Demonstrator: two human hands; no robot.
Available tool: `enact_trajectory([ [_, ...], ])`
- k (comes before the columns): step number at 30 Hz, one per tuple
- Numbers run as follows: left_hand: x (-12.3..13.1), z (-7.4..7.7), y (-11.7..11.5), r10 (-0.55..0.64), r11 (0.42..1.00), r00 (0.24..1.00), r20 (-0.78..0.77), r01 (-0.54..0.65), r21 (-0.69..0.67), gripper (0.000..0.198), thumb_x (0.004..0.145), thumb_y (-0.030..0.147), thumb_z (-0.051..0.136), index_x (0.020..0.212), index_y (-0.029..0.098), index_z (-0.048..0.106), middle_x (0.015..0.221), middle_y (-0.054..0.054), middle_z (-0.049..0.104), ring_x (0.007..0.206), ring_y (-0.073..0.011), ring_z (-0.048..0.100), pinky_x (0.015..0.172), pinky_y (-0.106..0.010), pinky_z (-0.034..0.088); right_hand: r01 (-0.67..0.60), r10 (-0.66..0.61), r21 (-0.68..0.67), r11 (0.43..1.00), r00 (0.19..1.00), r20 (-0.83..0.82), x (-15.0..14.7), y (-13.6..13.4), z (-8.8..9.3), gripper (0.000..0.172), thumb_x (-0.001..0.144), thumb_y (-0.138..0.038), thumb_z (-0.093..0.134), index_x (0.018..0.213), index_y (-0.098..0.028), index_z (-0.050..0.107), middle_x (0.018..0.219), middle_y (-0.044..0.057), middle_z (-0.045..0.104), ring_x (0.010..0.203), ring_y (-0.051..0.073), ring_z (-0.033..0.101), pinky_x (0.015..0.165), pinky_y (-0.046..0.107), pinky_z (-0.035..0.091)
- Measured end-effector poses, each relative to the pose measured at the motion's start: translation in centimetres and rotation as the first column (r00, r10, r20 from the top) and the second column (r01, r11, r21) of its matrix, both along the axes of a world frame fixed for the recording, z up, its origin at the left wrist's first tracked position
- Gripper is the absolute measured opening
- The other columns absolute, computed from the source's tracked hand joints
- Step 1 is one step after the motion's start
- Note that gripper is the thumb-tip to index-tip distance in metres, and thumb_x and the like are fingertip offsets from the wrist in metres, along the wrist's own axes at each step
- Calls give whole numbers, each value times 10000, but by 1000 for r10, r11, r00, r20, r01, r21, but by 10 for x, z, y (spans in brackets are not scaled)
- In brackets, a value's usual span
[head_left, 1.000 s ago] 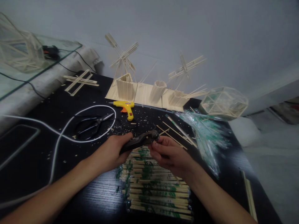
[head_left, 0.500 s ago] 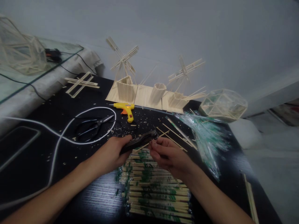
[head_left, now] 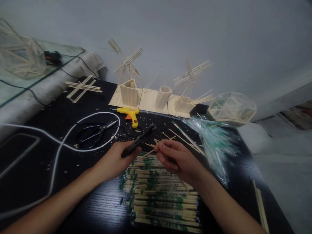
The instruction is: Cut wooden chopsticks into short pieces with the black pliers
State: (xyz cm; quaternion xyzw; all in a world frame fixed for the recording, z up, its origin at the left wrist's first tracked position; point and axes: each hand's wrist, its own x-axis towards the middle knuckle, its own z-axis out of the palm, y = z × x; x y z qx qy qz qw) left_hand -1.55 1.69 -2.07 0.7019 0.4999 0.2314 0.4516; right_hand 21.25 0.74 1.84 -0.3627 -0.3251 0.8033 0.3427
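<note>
My left hand (head_left: 112, 162) is closed around a dark tool (head_left: 141, 137) that looks like pliers, its head pointing up and right. Its jaws are too dark to make out. Thumb and fingers of my right hand (head_left: 176, 157) pinch a thin wooden stick (head_left: 184, 185); one end shows above the fingertips, the other below the palm. The tool and the stick are apart. Below both hands lies a pile of chopsticks in printed clear wrappers (head_left: 165, 196). Several loose sticks (head_left: 184, 138) lie beyond my right hand.
A yellow glue gun (head_left: 131, 114) lies ahead, with black-handled pliers (head_left: 97, 131) and a looped white cable (head_left: 58, 159) to the left. Stick-built models (head_left: 153, 99) stand along the back. Empty wrappers (head_left: 214, 146) and a faceted stick frame (head_left: 232, 109) are at right.
The tool's head has moved up and away from my right fingertips. My right hand has turned slightly, and the end of the stick now shows above its fingers.
</note>
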Motion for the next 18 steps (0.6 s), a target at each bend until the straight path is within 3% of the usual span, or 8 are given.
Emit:
enact_trajectory([
  [5, 1, 3, -2, 3, 999, 999, -38, -2, 39, 332, 969, 444, 478, 808, 182, 603, 672, 36, 546, 635, -137, 484, 604, -251, 372, 12, -13, 20, 1000, 1000, 11, -1, 0, 1, 205, 916, -354, 696, 940, -151, 701, 632, -46, 620, 368, 8, 281, 346, 166, 163],
  [10, -2, 0, -4, 13, 985, 984, -175, 17, 172, 70, 889, 254, 545, 923, 201, 576, 822, -10, 649, 734, -182, 609, 679, -278, 422, 35, -40, 66, 997, 996, 76, -3, 0, -1, 263, 919, -416, 683, 938, -154, 683, 634, -38, 637, 347, 9, 281, 343, 176, 158],
  [18, -1, -1, -7, 76, 974, 936, -343, 4, 226, 237, 819, 209, 569, 1056, 207, 572, 985, -74, 695, 886, -266, 672, 760, -351, 470, 23, -66, 220, 975, 979, 191, -4, -3, -7, 293, 957, -412, 627, 808, -169, 561, 674, -23, 673, 333, 8, 351, 335, 175, 187],
])
